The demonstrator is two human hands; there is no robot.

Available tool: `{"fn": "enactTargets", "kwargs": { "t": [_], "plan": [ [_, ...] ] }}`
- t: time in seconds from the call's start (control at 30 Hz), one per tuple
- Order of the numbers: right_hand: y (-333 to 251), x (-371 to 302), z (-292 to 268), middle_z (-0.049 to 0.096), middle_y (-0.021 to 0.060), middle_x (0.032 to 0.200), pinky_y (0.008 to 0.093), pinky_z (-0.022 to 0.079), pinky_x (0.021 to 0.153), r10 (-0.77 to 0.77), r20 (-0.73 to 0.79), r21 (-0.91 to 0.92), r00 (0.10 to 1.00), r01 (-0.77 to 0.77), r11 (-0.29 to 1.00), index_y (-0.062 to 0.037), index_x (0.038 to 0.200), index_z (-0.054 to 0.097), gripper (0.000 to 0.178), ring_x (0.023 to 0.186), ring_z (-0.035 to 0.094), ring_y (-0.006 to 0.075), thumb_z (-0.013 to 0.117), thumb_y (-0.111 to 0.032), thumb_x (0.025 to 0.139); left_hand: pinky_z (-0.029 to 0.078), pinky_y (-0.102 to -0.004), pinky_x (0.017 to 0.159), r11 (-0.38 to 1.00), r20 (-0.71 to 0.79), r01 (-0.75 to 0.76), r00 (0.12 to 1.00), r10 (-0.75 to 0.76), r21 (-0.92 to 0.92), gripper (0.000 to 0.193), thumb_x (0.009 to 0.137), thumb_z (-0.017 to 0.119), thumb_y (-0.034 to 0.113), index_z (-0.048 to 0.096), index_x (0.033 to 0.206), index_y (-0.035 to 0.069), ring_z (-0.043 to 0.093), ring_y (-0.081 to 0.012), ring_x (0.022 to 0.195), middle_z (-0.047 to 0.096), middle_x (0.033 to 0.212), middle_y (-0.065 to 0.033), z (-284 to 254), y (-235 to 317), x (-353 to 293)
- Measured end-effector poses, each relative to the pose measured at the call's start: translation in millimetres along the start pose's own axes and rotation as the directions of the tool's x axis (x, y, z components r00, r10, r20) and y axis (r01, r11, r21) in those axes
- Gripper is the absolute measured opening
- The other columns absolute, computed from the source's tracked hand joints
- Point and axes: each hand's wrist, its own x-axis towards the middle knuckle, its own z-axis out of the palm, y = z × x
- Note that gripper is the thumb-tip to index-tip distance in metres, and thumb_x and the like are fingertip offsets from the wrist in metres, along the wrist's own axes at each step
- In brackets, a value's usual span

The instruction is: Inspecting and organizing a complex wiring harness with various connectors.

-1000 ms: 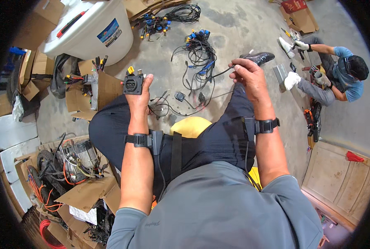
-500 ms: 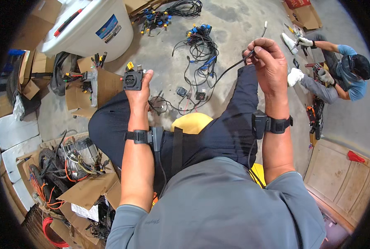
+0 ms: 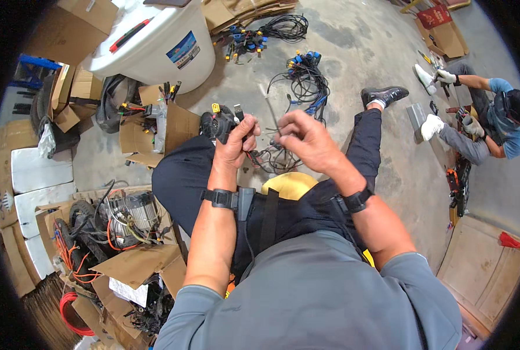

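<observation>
In my left hand, fingers curled, is a black square socket connector with a yellow plug and a metal-tipped plug above it. Close by on the right, my right hand has its fingers bent and pinched together. A thin cable, smeared by motion, rises from those fingertips. Between and below the hands hang dark wires, partly hidden by the fingers. Ahead on the floor lies a tangle of black cables with blue connectors.
A white tub with a red cutter on it stands at the far left. Cardboard boxes and a motor sit along the left. Another cable bundle lies ahead. A gloved co-worker sits at the right.
My right hand has come down and left, near my left hand, with the cable. The socket has turned in my left hand, whose fingers have curled. My right foot has come into view.
</observation>
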Motion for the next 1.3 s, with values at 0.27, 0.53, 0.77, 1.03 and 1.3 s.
{"fn": "enactTargets", "kwargs": {
  "t": [0.27, 0.53, 0.77, 1.03, 1.3],
  "plan": [
    [16, -3, 22, 0.065, 0.0083, 0.089, 0.0264, 0.049, 0.073, -0.006, 0.049, -0.202, 0.999, 0.016, 0.979, 0.0007, 0.108, 0.051, 0.022, 0.085, 0.063, 0.0105, 0.056, 0.001, 0.087, 0.031, -0.0232, 0.044, 1.0, 0.089, 0.012, 0.996, -0.013, 0.009, 0.03, 0.089, 0.068, 0.034, 0.064, 0.093, 0.004, 0.043, -0.0067, 0.045, 0.063, 0.078, -0.0047, -7, -2, 1],
    [19, -6, 27, 0.065, 0.0088, 0.09, 0.0288, 0.049, 0.073, -0.08, 0.038, -0.235, 0.996, 0.087, 0.968, -0.0008, 0.112, 0.054, 0.025, 0.083, 0.062, 0.0121, 0.058, 0.0, 0.087, 0.033, -0.0222, 0.044, 0.999, 0.047, 0.024, 0.999, -0.026, 0.031, 0.028, 0.088, 0.07, 0.03, 0.064, 0.093, 0.004, 0.043, -0.0068, 0.046, 0.063, 0.078, -0.005, -1, -1, -1],
    [25, -5, 25, 0.066, 0.0174, 0.09, 0.0372, 0.051, 0.079, -0.04, -0.008, -0.25, 0.999, 0.036, 0.968, -0.0019, 0.106, 0.059, 0.023, 0.09, 0.067, 0.0302, 0.056, -0.006, 0.084, 0.034, -0.0206, 0.046, 0.994, 0.099, -0.009, 0.995, -0.002, 0.11, 0.013, 0.084, 0.071, 0.014, 0.065, 0.09, 0.005, 0.043, -0.0063, 0.048, 0.063, 0.077, -0.0035, -7, -3, 0],
    [29, -6, 27, 0.065, 0.0185, 0.086, 0.0369, 0.05, 0.074, 0.057, -0.012, -0.279, 0.998, -0.058, 0.958, -0.0001, 0.098, 0.061, 0.017, 0.081, 0.066, 0.0302, 0.056, -0.008, 0.084, 0.035, -0.0201, 0.047, 0.997, 0.171, -0.039, 0.985, 0.027, 0.068, 0.013, 0.082, 0.072, 0.013, 0.062, 0.084, 0.005, 0.046, -0.0069, 0.054, 0.063, 0.082, -0.0076, 0, 0, -3],
    [33, -6, 31, 0.065, 0.0198, 0.086, 0.0369, 0.05, 0.073, 0.028, -0.039, -0.262, 0.999, -0.037, 0.964, -0.0002, 0.1, 0.062, 0.019, 0.081, 0.066, 0.0312, 0.056, -0.009, 0.084, 0.041, -0.0221, 0.052, 0.981, 0.162, -0.055, 0.987, 0.025, 0.187, 0.024, 0.086, 0.071, 0.027, 0.063, 0.082, 0.004, 0.052, -0.0097, 0.059, 0.064, 0.078, -0.0064, -4, 0, -2]
  ]
}}
